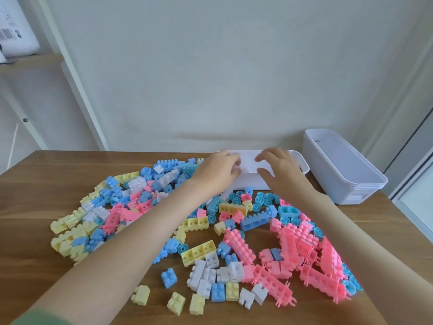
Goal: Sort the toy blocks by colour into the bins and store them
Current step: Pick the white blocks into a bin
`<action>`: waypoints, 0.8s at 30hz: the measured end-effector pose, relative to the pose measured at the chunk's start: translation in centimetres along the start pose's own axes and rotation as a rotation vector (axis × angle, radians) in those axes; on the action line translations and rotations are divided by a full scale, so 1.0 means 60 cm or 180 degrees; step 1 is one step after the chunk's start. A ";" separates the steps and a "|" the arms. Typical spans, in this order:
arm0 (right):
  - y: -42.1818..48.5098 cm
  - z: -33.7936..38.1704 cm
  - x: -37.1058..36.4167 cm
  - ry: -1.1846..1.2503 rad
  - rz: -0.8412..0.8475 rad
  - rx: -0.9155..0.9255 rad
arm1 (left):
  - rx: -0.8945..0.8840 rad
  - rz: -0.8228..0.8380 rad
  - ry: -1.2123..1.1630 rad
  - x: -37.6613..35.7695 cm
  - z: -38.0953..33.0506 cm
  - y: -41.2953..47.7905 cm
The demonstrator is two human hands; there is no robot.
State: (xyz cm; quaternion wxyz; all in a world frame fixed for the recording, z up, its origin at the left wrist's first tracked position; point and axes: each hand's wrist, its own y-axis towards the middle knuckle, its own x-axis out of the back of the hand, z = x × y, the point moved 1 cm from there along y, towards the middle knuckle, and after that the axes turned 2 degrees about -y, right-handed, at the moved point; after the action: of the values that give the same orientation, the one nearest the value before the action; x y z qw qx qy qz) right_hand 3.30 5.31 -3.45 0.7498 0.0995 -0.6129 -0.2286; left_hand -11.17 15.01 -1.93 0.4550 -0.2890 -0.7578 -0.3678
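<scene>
Pastel toy blocks lie scattered over the wooden table (37,198): pink ones (289,245) mostly at the right, yellow ones (199,250), blue ones (254,221) and white ones (203,275) mixed through the middle and left. Behind the pile, at the table's far edge, stands a white bin (248,183). My left hand (216,171) holds its left end with fingers curled over the near rim. My right hand (280,168) grips the bin further right, thumb on the near rim and fingers curled above the opening. The hands hide the bin's inside.
A stack of nested white bins (339,177) stands at the table's far right corner, angled toward the right edge. A pale wall runs behind the table. A shelf unit (30,66) stands at the left. Loose blocks reach close to the near edge.
</scene>
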 end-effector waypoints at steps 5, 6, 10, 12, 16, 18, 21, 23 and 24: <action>-0.035 0.047 -0.021 0.0013 0.0155 0.1090 | 0.0117 -0.0757 -0.0339 0.019 0.018 -0.015; -0.032 0.056 -0.027 0.0048 0.0428 0.1188 | 0.0122 -0.0697 -0.0320 0.021 0.020 -0.019; -0.017 0.071 -0.053 -0.0109 0.0979 0.1246 | 0.0271 -0.0434 -0.0335 0.024 0.034 -0.049; -0.015 0.072 -0.061 -0.0236 0.1169 0.1171 | 0.0340 0.0024 -0.0388 0.020 0.043 -0.069; -0.009 0.081 -0.059 -0.0250 0.1322 0.1024 | 0.0381 0.1102 0.0228 0.007 0.053 -0.092; -0.005 0.081 -0.059 -0.0372 0.1301 0.0982 | 0.0432 0.1247 0.0246 0.007 0.052 -0.094; -0.005 0.082 -0.057 -0.0533 0.1244 0.0945 | 0.0451 0.1332 0.0234 0.012 0.052 -0.093; -0.007 0.082 -0.053 -0.0557 0.1184 0.0946 | 0.0555 0.1480 0.0166 0.015 0.057 -0.092; -0.009 0.082 -0.049 -0.0520 0.1167 0.0934 | 0.0601 0.1555 0.0097 0.016 0.061 -0.092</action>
State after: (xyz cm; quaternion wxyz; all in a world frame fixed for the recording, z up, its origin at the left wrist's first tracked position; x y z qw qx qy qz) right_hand -1.99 6.86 -5.14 0.7041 0.0757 -0.7060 -0.0046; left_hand -17.57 15.02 -3.84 0.5666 -0.4141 -0.6895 -0.1790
